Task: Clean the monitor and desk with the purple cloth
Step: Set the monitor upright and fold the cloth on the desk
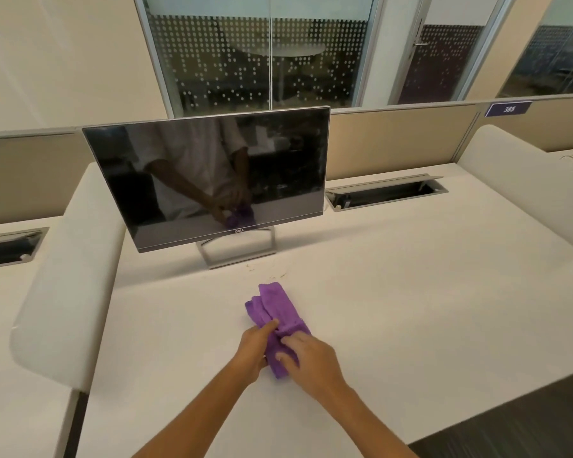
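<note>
The purple cloth (277, 310) lies bunched on the white desk (411, 309), in front of the monitor. My left hand (253, 350) grips its near left side, thumb on top. My right hand (311, 358) presses and grips the near right part. The far end of the cloth rests on the desk. The dark monitor (209, 178) stands on a silver stand (237, 251) at the back of the desk. Its switched-off screen reflects my arms and the cloth. Small brownish marks (272, 274) show on the desk just before the stand.
An open cable tray (386, 191) is set into the desk right of the monitor. White rounded dividers stand on the left (63, 292) and right (526, 180). A beige partition (394, 140) runs behind the desk. The desk's front edge runs diagonally at lower right.
</note>
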`<state>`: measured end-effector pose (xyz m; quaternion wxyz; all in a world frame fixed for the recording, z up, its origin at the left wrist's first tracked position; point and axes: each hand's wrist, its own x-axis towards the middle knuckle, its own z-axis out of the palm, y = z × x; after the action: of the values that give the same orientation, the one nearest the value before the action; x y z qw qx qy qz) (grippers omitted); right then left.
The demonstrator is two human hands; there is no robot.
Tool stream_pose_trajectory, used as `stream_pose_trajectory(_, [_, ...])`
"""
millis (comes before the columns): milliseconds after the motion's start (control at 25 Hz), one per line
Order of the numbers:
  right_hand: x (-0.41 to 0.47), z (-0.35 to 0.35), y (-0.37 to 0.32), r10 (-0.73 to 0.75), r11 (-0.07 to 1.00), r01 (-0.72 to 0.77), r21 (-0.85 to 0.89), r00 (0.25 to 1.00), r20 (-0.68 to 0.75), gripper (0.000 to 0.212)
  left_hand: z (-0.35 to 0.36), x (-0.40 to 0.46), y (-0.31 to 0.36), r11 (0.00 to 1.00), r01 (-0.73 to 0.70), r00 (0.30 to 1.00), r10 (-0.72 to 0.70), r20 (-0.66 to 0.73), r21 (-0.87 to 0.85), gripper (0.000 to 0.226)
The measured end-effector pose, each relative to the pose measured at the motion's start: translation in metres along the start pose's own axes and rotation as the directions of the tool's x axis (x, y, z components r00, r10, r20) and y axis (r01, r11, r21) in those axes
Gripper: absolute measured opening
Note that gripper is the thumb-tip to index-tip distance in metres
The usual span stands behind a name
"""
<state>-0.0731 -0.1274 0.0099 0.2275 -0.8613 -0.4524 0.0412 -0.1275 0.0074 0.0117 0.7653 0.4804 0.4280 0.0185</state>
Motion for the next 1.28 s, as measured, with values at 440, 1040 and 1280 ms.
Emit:
stream_pose_trajectory(440, [0.042, -0.015, 0.033, 0.223, 0.962, -0.222, 0.157, 0.975, 0.014, 0.015, 0.006, 0.01, -0.005, 0.994, -0.106, 0.993, 0.106, -0.044, 0.009, 0.034])
stream_pose_trajectory(1040, [0.035, -0.039, 0.099, 0.41, 0.911, -0.406, 0.07, 0.91, -0.06, 0.032, -0.008, 0.014, -0.009, 0.619, -0.223, 0.768, 0.587, -0.256, 0.753, 0.054])
stream_pose_trajectory(1280, [0.064, -0.015, 0.121, -0.162, 0.961, 0.197, -0.195, 0.97, 0.182, 0.035, -0.026, 0.026, -0.017, -0.033, -0.332, 0.773, 0.564, 0.292, 0.943, 0.06])
